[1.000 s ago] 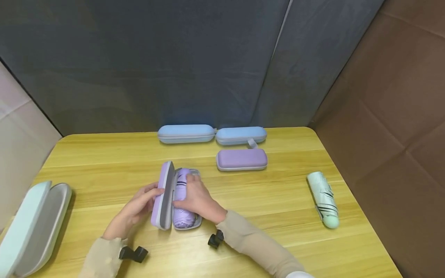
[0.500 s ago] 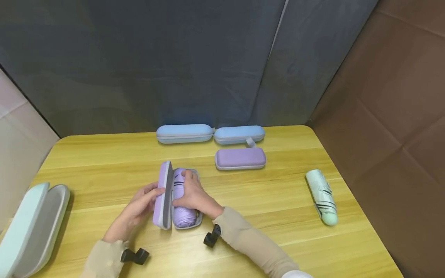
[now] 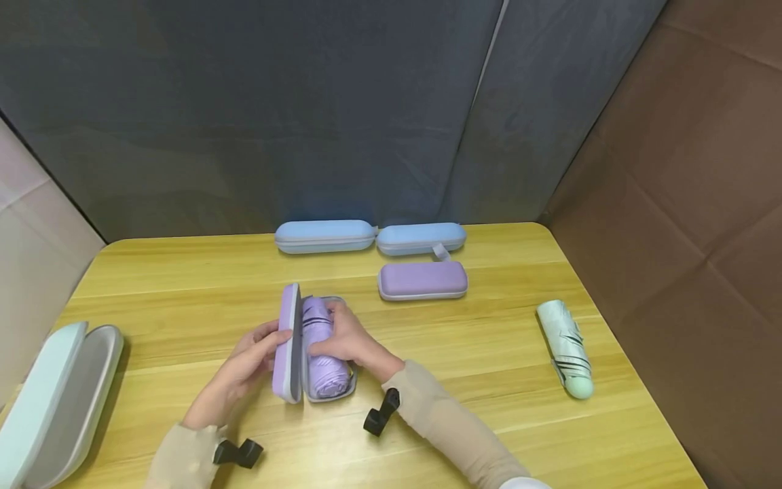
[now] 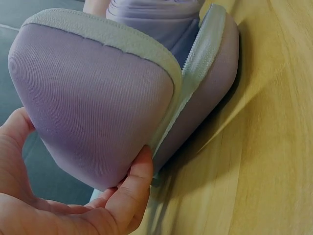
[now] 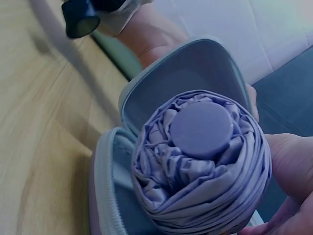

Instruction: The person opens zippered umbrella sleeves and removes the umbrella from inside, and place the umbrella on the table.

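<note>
My left hand [image 3: 247,360] holds the raised lid of an open purple zip case [image 3: 286,346], thumb on its rim and fingers behind it. In the left wrist view, the case [image 4: 93,98] stands hinged open with the fingers around the lid's end. My right hand [image 3: 354,343] grips a folded purple umbrella [image 3: 324,360] from its right side. The umbrella lies over the case's other half, slightly slanted. In the right wrist view, its round end [image 5: 203,129] stands out above the zip edge, with the thumb and fingers at its side.
Two blue cases [image 3: 326,236] and a closed purple case [image 3: 423,280] lie at the back of the wooden table [image 3: 476,380]. An open mint case [image 3: 100,380] is at the left. A folded mint umbrella [image 3: 567,350] lies at the right.
The purple umbrella's near end has swung slightly right, so it lies more slanted. My right hand has shifted a little right with it. My left hand stays on the lid.
</note>
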`<action>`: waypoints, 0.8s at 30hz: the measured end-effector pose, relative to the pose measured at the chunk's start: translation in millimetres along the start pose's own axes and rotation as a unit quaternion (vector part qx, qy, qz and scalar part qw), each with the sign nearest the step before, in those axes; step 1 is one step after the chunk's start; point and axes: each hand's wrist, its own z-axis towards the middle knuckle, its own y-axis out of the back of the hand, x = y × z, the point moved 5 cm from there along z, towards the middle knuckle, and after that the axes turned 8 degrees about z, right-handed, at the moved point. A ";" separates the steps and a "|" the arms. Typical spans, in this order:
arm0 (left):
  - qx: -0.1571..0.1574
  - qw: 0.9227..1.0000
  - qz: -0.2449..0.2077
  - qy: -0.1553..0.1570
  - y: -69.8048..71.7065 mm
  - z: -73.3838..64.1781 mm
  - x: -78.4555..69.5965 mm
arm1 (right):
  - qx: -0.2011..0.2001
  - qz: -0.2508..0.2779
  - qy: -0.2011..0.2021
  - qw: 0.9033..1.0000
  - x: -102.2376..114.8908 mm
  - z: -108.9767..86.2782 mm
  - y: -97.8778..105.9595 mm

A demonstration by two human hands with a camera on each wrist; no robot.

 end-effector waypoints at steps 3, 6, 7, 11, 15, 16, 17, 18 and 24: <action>-0.010 1.000 0.008 0.007 0.7 0.1 0.0 | -0.004 0.009 -0.015 1.000 -1.3 -1.6 2.3; -0.013 1.000 0.023 0.016 2.4 0.1 0.6 | -0.010 0.004 -0.015 1.000 -0.2 -4.3 5.8; -0.012 0.999 0.028 0.019 3.4 0.1 1.1 | -0.010 0.007 -0.012 1.000 0.4 -5.3 7.2; -0.016 0.998 0.046 0.034 11.1 -1.4 2.7 | -0.005 0.043 -0.010 0.999 2.1 -9.8 15.6; -0.027 0.996 0.071 0.043 25.6 -7.4 3.5 | 0.004 0.092 -0.014 0.996 2.3 -16.9 29.7; -0.029 0.995 0.081 0.043 30.1 -9.6 3.8 | 0.004 0.097 -0.015 0.995 1.8 -19.6 34.3; -0.032 0.994 0.090 0.044 35.0 -11.9 4.3 | 0.005 0.100 -0.015 0.995 1.3 -22.7 39.3; -0.034 0.993 0.100 0.045 40.2 -14.5 5.1 | 0.005 0.099 -0.014 0.995 1.0 -26.5 44.7; -0.046 0.988 0.142 0.048 77.5 -31.6 12.5 | -0.003 0.098 0.001 0.995 -7.6 -53.3 83.5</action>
